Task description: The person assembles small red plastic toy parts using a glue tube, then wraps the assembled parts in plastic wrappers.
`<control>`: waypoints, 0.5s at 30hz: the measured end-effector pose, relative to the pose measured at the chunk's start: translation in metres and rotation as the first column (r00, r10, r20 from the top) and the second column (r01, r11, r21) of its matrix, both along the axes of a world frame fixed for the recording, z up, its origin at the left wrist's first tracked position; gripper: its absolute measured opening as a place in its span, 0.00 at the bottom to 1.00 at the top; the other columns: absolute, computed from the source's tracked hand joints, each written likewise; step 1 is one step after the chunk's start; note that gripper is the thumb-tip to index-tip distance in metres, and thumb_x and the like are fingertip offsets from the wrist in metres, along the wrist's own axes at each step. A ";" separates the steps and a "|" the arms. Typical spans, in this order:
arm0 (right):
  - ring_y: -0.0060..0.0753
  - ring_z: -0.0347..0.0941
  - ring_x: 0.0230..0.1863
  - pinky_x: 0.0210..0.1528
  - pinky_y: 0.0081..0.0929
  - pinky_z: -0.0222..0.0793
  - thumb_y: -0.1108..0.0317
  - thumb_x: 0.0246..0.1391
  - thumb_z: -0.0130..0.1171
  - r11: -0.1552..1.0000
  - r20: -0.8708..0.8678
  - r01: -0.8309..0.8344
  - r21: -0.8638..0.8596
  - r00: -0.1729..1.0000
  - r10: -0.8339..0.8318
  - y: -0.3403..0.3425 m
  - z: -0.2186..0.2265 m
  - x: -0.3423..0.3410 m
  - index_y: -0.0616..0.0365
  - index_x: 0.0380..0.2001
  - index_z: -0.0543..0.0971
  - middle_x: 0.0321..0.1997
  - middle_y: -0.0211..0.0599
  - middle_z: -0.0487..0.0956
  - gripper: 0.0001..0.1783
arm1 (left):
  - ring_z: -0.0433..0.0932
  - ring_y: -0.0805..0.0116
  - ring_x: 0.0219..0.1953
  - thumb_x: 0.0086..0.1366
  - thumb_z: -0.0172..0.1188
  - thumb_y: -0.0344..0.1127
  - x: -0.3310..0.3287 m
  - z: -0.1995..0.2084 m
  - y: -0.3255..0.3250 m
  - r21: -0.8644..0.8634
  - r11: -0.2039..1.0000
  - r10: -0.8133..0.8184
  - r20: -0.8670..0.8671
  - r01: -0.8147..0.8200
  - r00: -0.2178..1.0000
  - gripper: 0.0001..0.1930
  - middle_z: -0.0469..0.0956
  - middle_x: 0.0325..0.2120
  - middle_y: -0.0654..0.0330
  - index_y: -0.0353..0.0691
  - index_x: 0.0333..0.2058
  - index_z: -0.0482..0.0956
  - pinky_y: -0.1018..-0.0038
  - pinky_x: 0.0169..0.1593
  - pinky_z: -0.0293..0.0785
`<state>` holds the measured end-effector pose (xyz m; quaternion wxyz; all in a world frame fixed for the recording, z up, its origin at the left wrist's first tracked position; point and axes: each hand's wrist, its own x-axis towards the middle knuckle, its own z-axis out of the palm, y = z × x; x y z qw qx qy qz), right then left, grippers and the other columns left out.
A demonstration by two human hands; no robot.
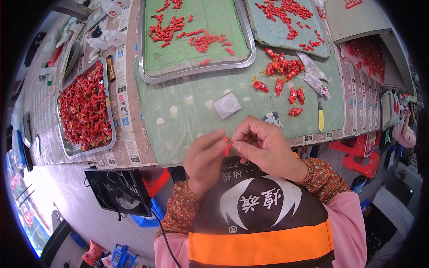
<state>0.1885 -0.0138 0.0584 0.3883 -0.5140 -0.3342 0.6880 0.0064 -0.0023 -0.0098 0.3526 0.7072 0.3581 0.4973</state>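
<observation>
Close in front of my apron, my left hand is closed, its fingertips pinching a small red plastic piece. My right hand is closed too, thumb and forefinger pinched right beside that piece. Whether its fingertips grip the piece or something tiny is hidden. Beyond the hands a small clear square block with a round hollow rests on the green mat. Farther right on the mat lies a loose group of red pieces with yellow ends.
Two green-lined trays, one near the middle and one at right, hold scattered red pieces. A metal tray at left is heaped with red and yellow ones. A yellow-handled tool and crumpled white gloves lie at the mat's right.
</observation>
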 end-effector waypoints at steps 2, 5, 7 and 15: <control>0.12 0.70 0.29 0.29 0.15 0.68 0.76 0.58 0.58 0.999 0.056 -0.034 0.019 0.998 0.032 0.000 -0.002 0.001 0.61 0.33 0.72 0.29 0.25 0.73 0.04 | 0.83 0.53 0.41 0.51 0.68 0.18 -0.002 0.002 0.002 0.058 0.998 0.009 -0.047 -0.006 0.999 0.18 0.82 0.43 0.45 0.37 0.42 0.80 0.68 0.43 0.80; 0.11 0.71 0.31 0.31 0.14 0.73 0.78 0.60 0.56 0.990 0.131 -0.122 0.069 0.985 0.112 -0.002 -0.007 0.005 0.61 0.35 0.72 0.32 0.27 0.75 0.03 | 0.83 0.53 0.39 0.49 0.68 0.19 -0.005 0.003 0.005 0.168 0.986 0.008 -0.142 0.016 0.990 0.15 0.83 0.41 0.47 0.36 0.39 0.82 0.69 0.41 0.80; 0.12 0.72 0.30 0.30 0.15 0.73 0.79 0.60 0.56 0.991 0.131 -0.125 0.055 0.984 0.117 -0.002 -0.007 0.006 0.61 0.35 0.72 0.32 0.28 0.75 0.03 | 0.84 0.54 0.39 0.50 0.67 0.21 -0.006 0.003 0.006 0.229 0.973 0.009 -0.215 0.041 0.977 0.13 0.83 0.39 0.48 0.35 0.36 0.83 0.70 0.39 0.81; 0.13 0.72 0.28 0.29 0.15 0.73 0.79 0.59 0.56 0.989 0.060 -0.127 -0.071 0.990 0.131 0.002 -0.008 0.007 0.61 0.33 0.72 0.31 0.30 0.77 0.04 | 0.85 0.57 0.38 0.51 0.65 0.22 -0.006 -0.003 0.008 0.276 0.959 0.001 -0.236 0.066 0.972 0.12 0.84 0.39 0.52 0.37 0.36 0.83 0.72 0.39 0.81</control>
